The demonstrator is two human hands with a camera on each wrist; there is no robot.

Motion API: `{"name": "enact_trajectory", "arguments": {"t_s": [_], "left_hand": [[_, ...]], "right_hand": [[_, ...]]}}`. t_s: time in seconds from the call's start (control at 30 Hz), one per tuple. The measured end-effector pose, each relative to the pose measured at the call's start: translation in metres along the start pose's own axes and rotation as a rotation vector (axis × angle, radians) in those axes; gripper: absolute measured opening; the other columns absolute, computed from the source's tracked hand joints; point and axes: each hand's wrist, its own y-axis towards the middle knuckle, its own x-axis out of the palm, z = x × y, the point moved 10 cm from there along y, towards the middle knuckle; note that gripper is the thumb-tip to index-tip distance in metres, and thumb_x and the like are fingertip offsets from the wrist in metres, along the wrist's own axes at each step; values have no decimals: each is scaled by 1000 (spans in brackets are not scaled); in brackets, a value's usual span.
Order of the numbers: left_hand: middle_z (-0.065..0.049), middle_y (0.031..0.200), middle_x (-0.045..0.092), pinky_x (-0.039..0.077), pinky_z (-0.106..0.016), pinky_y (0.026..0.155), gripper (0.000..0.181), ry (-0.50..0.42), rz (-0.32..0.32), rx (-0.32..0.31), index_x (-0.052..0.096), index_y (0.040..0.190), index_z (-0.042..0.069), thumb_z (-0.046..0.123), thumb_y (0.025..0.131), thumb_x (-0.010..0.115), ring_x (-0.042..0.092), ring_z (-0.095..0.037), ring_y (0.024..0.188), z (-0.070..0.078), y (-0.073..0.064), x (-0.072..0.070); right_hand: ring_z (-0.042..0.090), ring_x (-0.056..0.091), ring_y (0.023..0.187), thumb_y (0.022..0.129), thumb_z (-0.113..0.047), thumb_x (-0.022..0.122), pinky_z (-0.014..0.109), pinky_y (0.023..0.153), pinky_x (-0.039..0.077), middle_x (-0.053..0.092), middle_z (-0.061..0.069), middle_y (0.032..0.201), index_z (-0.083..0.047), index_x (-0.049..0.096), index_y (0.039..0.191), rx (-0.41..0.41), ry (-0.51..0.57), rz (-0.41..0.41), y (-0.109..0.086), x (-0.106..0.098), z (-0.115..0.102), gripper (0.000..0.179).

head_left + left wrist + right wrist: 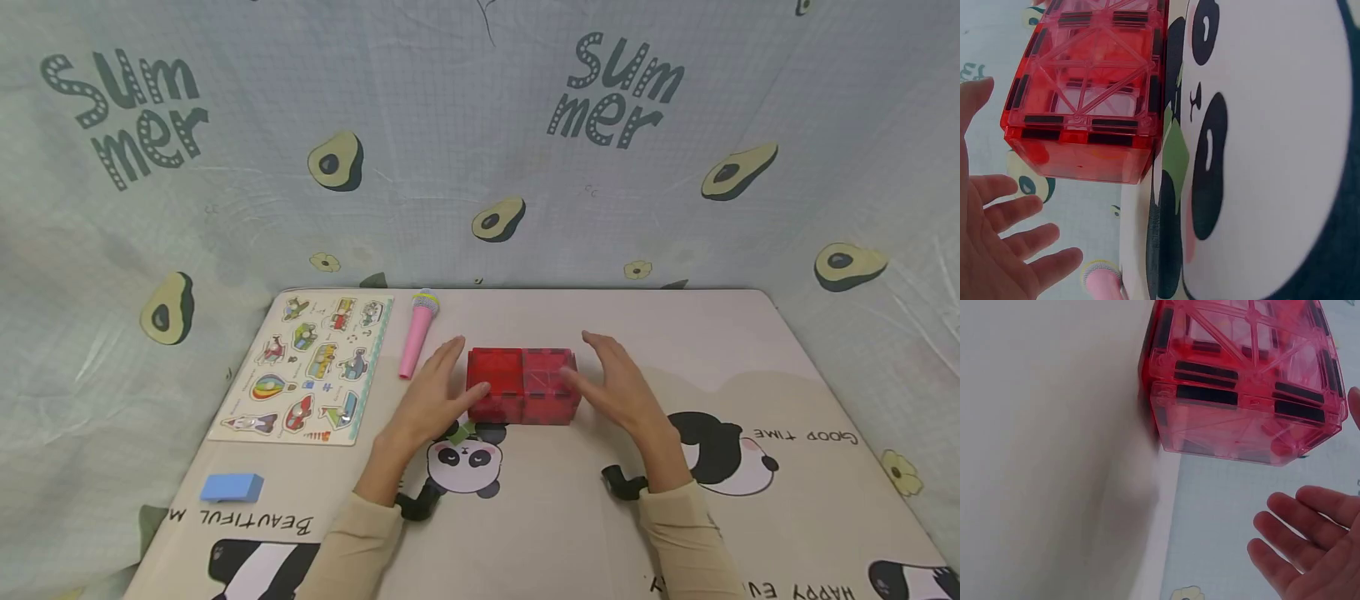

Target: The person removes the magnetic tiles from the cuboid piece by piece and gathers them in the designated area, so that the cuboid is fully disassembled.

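Two red see-through magnetic tile cubes (495, 408) stand side by side as one box on the table, dark magnets showing along their edges. My left hand (427, 404) is at the left of the box, fingers spread. In the left wrist view a gap shows between that hand (1004, 250) and the cubes (1088, 65). On the other side is my right hand (618, 392), its thumb overlapping the box's right part in the head view. The right wrist view has the fingers (1310, 528) apart from the cubes (1229, 425); whether the thumb touches cannot be told.
A pink toy microphone (418, 337) lies behind my left hand. Farther left is a vehicle picture puzzle board (367, 358), with a blue block (232, 487) nearer the front. The table (555, 533) has a panda-print cover; a patterned curtain (420, 108) surrounds its back and sides.
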Motion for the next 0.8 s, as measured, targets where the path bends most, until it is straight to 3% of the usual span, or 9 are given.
{"name": "enact_trajectory", "arguments": {"t_s": [0.2, 0.4, 0.6, 0.8], "left_hand": [[-5, 163, 33, 35, -49, 121, 90, -10, -55, -17, 27, 159, 14, 60, 90, 63, 32, -25, 151, -2, 0, 11], [-6, 161, 36, 40, -51, 117, 93, -24, -70, -24, 28, 158, 12, 58, 87, 68, 39, -26, 147, -4, 0, 17], [-6, 159, 39, 40, -52, 117, 94, -108, -74, -42, 27, 159, 14, 55, 87, 71, 41, -26, 145, -9, 1, 23], [-6, 157, 41, 40, -50, 118, 95, -255, -74, -50, 26, 160, 15, 46, 85, 77, 40, -25, 146, -13, 3, 27]], "right_hand": [[35, 41, 143, 89, -61, 64, 60, 115, 38, 45, 15, 152, -8, 40, 152, -18, -2, -46, 1, 9, -4, 85], [34, 44, 142, 87, -61, 66, 60, 114, 39, 48, 14, 150, -8, 41, 151, -24, -9, -85, 1, 17, -6, 87], [37, 49, 137, 87, -60, 67, 59, 111, 43, 51, 16, 148, -6, 42, 150, -37, -7, -92, 0, 19, -7, 88], [37, 56, 127, 84, -57, 72, 56, 105, 50, 53, 16, 145, -5, 41, 150, -49, 18, -105, 0, 20, -8, 89]]}}
